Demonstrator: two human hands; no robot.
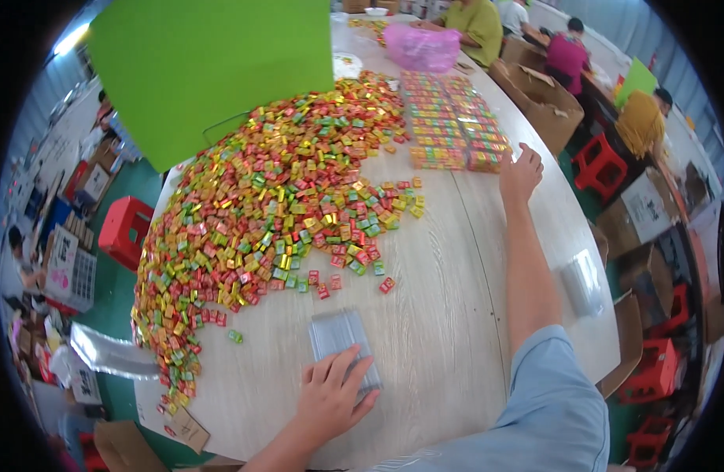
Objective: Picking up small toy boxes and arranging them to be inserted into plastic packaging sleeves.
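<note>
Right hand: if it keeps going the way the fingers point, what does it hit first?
Probably the filled candy trays: the right hand points up-table at their near right corner, seemingly touching or nearly so; depth is unclear.

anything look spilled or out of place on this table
Nothing looks damaged. The small wrapped candies lie in one loose heap, with a few strays scattered toward the clear tray under the left hand. The right hand reaches the neatly packed trays.

Green board [212, 71] — top edge cut off.
</note>
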